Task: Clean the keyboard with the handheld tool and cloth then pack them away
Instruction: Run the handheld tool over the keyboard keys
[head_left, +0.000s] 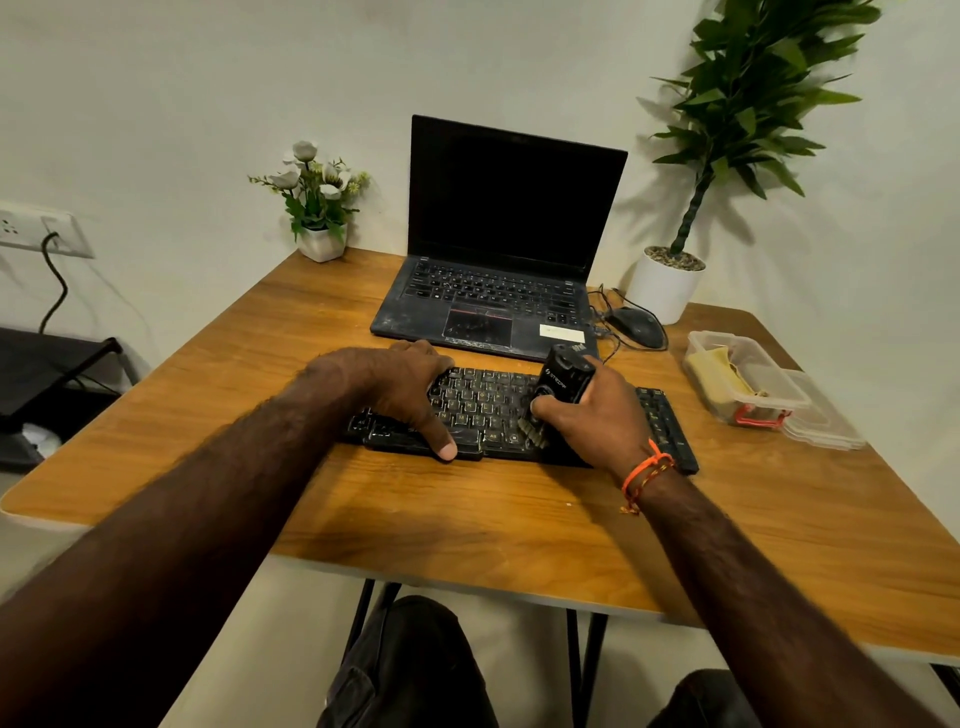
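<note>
I can see white lettering on the black handheld tool (563, 387), too blurred to read; the keyboard (498, 410) legends and the laptop (506, 249) sticker are also illegible.

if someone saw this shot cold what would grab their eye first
Most likely the two hands at the middle of the wooden table: the left hand holds down the black keyboard while the right hand grips a black handheld tool with its brush on the keys. Next, the open laptop with its dark screen right behind, and the clear plastic container holding a yellow cloth at the right.
</note>
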